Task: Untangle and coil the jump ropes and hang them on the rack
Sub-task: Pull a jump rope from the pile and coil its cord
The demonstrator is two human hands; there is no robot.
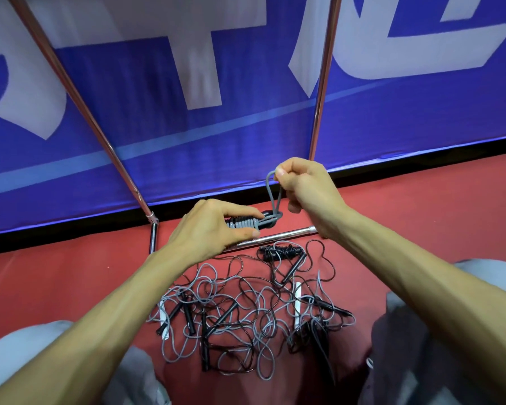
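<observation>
Fingers (281, 173) of right hand (304, 188) pinching the top of a grey loop (270, 197), thumb and forefinger closed on the cord, other fingers curled in. From this loop, cord going down to a coiled grey jump rope (246, 223), wound tight around its black handles. Gripped sideways by left hand (214, 226), fingers on top and thumb underneath; cannot tell whether the bundle touches the ground. Just beside it, toward the person, chrome bottom bar (281, 235) of the rack, lying on red floor (70, 273). Rising from the floor, two chrome uprights, one at left (120, 162) strongly tilted in the view, one at right (324, 83) passing behind the right hand. Behind the rack, blue banner (158, 147) with big white letters. Near the bar on the person's side, second coiled rope (284, 252), black, lying on the floor with loose cord leaving it. Closer to the body, tangle (246, 320) of grey and black cords spread between the knees, black handles mixed inside, also a white handle (298, 296) at its right part. Number of ropes in the tangle not possible to tell. At the lower corners, knees in grey trousers (27, 352)
</observation>
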